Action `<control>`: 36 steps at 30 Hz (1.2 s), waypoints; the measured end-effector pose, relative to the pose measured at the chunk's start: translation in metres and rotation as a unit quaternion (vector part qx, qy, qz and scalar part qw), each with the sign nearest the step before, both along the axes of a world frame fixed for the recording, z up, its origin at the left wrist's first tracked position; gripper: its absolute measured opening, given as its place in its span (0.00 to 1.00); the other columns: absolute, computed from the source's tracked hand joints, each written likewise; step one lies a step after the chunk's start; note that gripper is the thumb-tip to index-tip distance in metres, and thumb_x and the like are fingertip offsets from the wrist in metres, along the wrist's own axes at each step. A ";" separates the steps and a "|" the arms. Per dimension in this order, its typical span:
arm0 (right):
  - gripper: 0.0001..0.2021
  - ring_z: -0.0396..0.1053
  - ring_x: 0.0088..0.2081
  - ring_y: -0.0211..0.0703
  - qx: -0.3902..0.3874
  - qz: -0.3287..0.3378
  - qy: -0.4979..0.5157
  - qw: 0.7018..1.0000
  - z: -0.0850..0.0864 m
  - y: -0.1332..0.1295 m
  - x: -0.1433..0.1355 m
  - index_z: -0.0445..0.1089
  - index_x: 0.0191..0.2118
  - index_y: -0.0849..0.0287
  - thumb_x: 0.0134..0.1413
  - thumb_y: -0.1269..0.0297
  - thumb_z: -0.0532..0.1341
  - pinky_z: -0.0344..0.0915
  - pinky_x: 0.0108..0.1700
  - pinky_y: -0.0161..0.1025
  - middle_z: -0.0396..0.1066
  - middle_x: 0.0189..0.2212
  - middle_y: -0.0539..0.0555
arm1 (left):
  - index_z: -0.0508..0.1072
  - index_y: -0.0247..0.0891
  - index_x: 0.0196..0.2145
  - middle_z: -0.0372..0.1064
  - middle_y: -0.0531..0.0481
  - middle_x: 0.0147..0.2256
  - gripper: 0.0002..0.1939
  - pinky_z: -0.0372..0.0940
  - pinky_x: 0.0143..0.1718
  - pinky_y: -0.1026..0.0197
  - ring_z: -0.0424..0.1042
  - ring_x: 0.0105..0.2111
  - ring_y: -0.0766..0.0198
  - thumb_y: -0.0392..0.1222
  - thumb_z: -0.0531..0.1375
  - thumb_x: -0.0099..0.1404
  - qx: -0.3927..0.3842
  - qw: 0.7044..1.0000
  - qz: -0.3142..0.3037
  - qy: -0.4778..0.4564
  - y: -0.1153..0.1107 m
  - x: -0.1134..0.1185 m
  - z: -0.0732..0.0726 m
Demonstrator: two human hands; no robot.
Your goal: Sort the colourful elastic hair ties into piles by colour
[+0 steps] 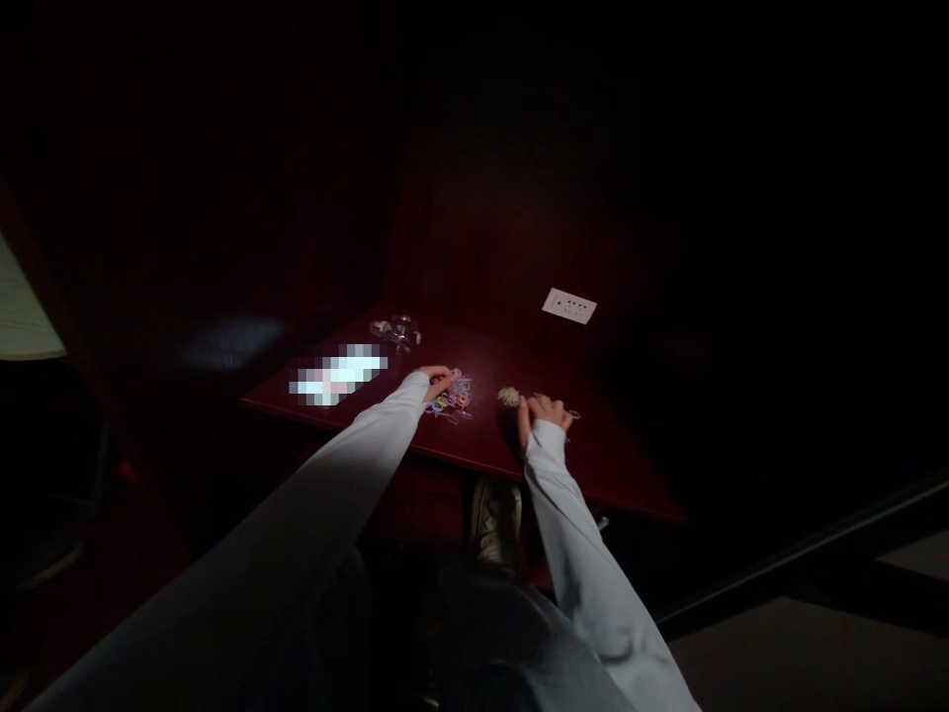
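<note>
Red tabletop [485, 435], messy coloured loops [461, 393]

My left hand [437, 375] is at the loops near the front edge; my right hand [546, 409], fingers bent, sits just beside the pale heap [508, 397] (too dim to tell if either's gripping). Loops point every which way, no shared long axis.

White socket panel [569, 306] on wall above dark red tabletop [615, 460]; pixelated bright rectangle [337, 375] left, clear container [404, 330] behind it; shoe [495, 519] below.

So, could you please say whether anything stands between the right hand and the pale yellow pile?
Nothing visible does: the right hand is just beside the pale yellow pile, and the multicoloured bands lie farther left, by the left hand.
</note>
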State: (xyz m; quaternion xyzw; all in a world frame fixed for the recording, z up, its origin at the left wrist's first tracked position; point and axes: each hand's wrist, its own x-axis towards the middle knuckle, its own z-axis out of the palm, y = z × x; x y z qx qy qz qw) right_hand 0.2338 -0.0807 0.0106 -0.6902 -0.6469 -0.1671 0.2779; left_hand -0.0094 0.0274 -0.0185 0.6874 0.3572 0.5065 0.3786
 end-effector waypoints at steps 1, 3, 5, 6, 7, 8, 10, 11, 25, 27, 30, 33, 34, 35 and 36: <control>0.18 0.64 0.49 0.51 -0.004 0.048 -0.019 0.999 -0.002 0.003 -0.019 0.77 0.40 0.55 0.73 0.57 0.51 0.50 0.50 0.45 0.76 0.43 0.58 | 0.76 0.37 0.25 0.74 0.50 0.23 0.15 0.63 0.29 0.62 0.68 0.25 0.62 0.52 0.64 0.59 -0.006 1.000 0.001 0.003 -0.001 0.000 0.001; 0.17 0.64 0.49 0.50 -0.019 0.106 -0.037 0.993 -0.004 0.011 -0.051 0.77 0.42 0.54 0.74 0.57 0.51 0.50 0.50 0.43 0.76 0.45 0.56 | 0.76 0.37 0.26 0.75 0.50 0.24 0.15 0.64 0.29 0.62 0.70 0.25 0.62 0.52 0.64 0.60 -0.014 1.000 0.017 0.014 -0.002 0.000 0.003; 0.16 0.64 0.49 0.50 -0.041 0.123 -0.041 0.991 -0.006 0.020 -0.072 0.76 0.44 0.54 0.75 0.57 0.52 0.49 0.49 0.43 0.77 0.44 0.55 | 0.76 0.37 0.26 0.75 0.50 0.24 0.15 0.65 0.30 0.63 0.70 0.25 0.63 0.52 0.65 0.60 -0.011 0.999 0.024 0.029 -0.002 0.000 0.004; 0.16 0.64 0.50 0.50 -0.048 0.122 -0.037 0.991 -0.006 0.024 -0.079 0.76 0.45 0.54 0.75 0.57 0.52 0.49 0.49 0.43 0.77 0.44 0.55 | 0.76 0.37 0.26 0.75 0.51 0.24 0.15 0.65 0.30 0.63 0.70 0.25 0.63 0.52 0.65 0.60 -0.010 0.999 0.022 0.036 -0.002 -0.001 0.004; 0.16 0.64 0.50 0.50 -0.054 0.114 -0.029 0.992 -0.006 0.029 -0.083 0.76 0.45 0.54 0.75 0.57 0.51 0.49 0.49 0.43 0.77 0.45 0.55 | 0.76 0.37 0.26 0.75 0.51 0.24 0.15 0.65 0.29 0.64 0.70 0.25 0.64 0.52 0.65 0.61 -0.011 0.999 0.016 0.043 -0.001 -0.001 0.004; 0.16 0.64 0.50 0.50 -0.057 0.102 -0.016 0.993 -0.006 0.033 -0.086 0.76 0.46 0.54 0.76 0.58 0.51 0.48 0.49 0.43 0.77 0.46 0.55 | 0.77 0.37 0.26 0.75 0.51 0.24 0.15 0.65 0.29 0.64 0.71 0.25 0.64 0.52 0.64 0.61 -0.011 0.999 0.009 0.048 0.000 -0.002 0.004; 0.18 0.65 0.50 0.49 -0.064 0.075 0.014 0.995 -0.005 0.039 -0.088 0.77 0.46 0.54 0.77 0.59 0.50 0.48 0.48 0.43 0.77 0.46 0.55 | 0.77 0.37 0.26 0.76 0.50 0.25 0.16 0.65 0.29 0.65 0.72 0.26 0.64 0.53 0.64 0.61 -0.009 0.998 -0.002 0.054 0.001 -0.004 0.004; 0.18 0.65 0.50 0.49 -0.067 0.069 0.026 0.995 -0.006 0.041 -0.088 0.77 0.46 0.54 0.77 0.59 0.49 0.48 0.48 0.42 0.77 0.46 0.55 | 0.77 0.37 0.26 0.77 0.50 0.26 0.16 0.66 0.29 0.65 0.72 0.27 0.64 0.53 0.64 0.61 -0.006 0.998 -0.003 0.055 0.001 -0.005 0.005; 0.20 0.66 0.49 0.49 -0.079 0.144 0.088 0.982 -0.012 0.046 -0.087 0.80 0.41 0.51 0.75 0.55 0.51 0.52 0.52 0.45 0.77 0.40 0.54 | 0.74 0.38 0.23 0.77 0.49 0.26 0.23 0.70 0.34 0.63 0.74 0.29 0.62 0.61 0.64 0.61 -0.012 0.999 -0.018 0.043 -0.013 -0.004 0.014; 0.23 0.66 0.48 0.49 -0.083 0.147 0.100 0.981 -0.012 0.047 -0.086 0.80 0.39 0.52 0.75 0.52 0.50 0.52 0.52 0.44 0.77 0.39 0.54 | 0.74 0.38 0.22 0.77 0.50 0.26 0.23 0.71 0.36 0.63 0.75 0.29 0.62 0.61 0.64 0.60 -0.007 0.998 -0.025 0.051 -0.010 -0.005 0.012; 0.24 0.66 0.47 0.48 -0.084 0.148 0.119 0.978 -0.011 0.047 -0.085 0.80 0.36 0.53 0.75 0.51 0.51 0.53 0.51 0.43 0.76 0.38 0.54 | 0.75 0.38 0.23 0.77 0.50 0.25 0.22 0.71 0.37 0.63 0.76 0.30 0.61 0.60 0.64 0.60 -0.007 0.998 -0.029 0.055 -0.005 -0.005 0.008; 0.21 0.66 0.46 0.47 -0.067 0.149 0.136 0.977 -0.011 0.046 -0.083 0.80 0.35 0.54 0.73 0.54 0.53 0.54 0.51 0.43 0.75 0.38 0.54 | 0.76 0.38 0.24 0.78 0.48 0.27 0.22 0.71 0.36 0.63 0.76 0.30 0.61 0.61 0.64 0.61 -0.009 0.998 -0.037 0.059 -0.002 -0.005 0.006; 0.20 0.66 0.46 0.47 -0.062 0.151 0.142 0.976 -0.011 0.046 -0.082 0.80 0.35 0.54 0.73 0.56 0.54 0.55 0.51 0.42 0.75 0.38 0.54 | 0.76 0.38 0.24 0.79 0.48 0.27 0.23 0.71 0.36 0.63 0.77 0.30 0.61 0.61 0.64 0.61 -0.007 0.997 -0.036 0.061 -0.002 -0.006 0.006; 0.19 0.66 0.45 0.47 -0.061 0.154 0.146 0.975 -0.010 0.046 -0.081 0.80 0.35 0.54 0.73 0.58 0.54 0.55 0.51 0.42 0.75 0.38 0.54 | 0.76 0.38 0.24 0.79 0.48 0.27 0.23 0.71 0.36 0.63 0.77 0.30 0.61 0.62 0.63 0.61 -0.005 0.997 -0.036 0.063 -0.002 -0.006 0.005; 0.18 0.65 0.45 0.46 -0.062 0.157 0.150 0.974 -0.010 0.046 -0.080 0.80 0.35 0.54 0.72 0.59 0.54 0.55 0.51 0.43 0.74 0.37 0.53 | 0.76 0.38 0.24 0.79 0.47 0.27 0.24 0.71 0.36 0.63 0.77 0.30 0.60 0.63 0.63 0.61 -0.003 0.997 -0.033 0.065 -0.002 -0.007 0.006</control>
